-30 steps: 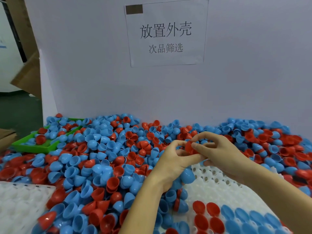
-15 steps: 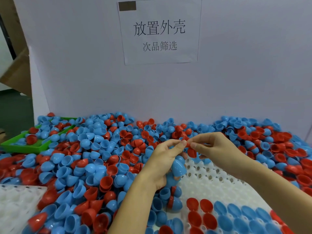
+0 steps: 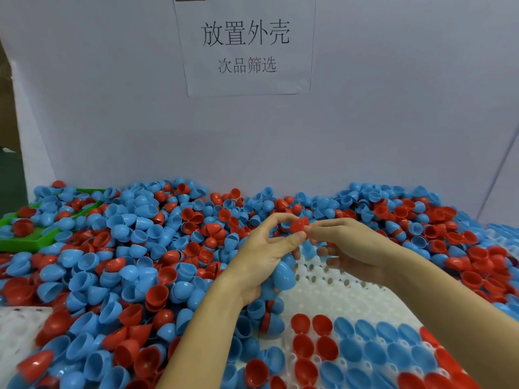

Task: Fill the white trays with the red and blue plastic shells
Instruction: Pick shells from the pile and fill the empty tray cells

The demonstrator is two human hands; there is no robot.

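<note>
While both hands are staying raised over white tray, red shell is now showing clearer between them; left hand pinching it, lower fingers cradling blue shell; right hand fingertips touching it, remaining fingers loosely curled.

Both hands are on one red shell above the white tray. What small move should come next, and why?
Probably the right hand should carry the red shell down into an empty cup of the white tray. The left hand already holds blue shells, and red shells fill only the tray's near rows.
</note>
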